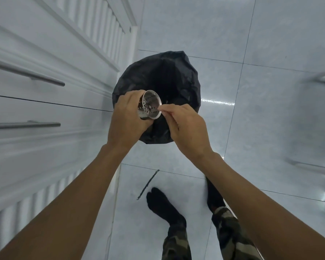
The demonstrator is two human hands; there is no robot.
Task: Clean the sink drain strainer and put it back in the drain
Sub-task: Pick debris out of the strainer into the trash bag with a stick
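Observation:
I am standing over a bin lined with a black bag [169, 76]. My left hand [129, 117] is wrapped around a shiny metal cup-shaped drain strainer [150, 105] with many small holes, tilted so its open mouth faces right, above the bin. My right hand [184, 126] is right beside the strainer's rim, thumb and forefinger pinched together at the rim. Whether something small sits between those fingertips is too small to tell. The sink and drain are out of view.
White cabinet drawers with metal bar handles [26, 74] run along the left. The floor is pale glossy tile [270, 109]. A thin dark stick [148, 184] lies on the floor near my feet in black socks [163, 205]. White furniture legs show at the right edge.

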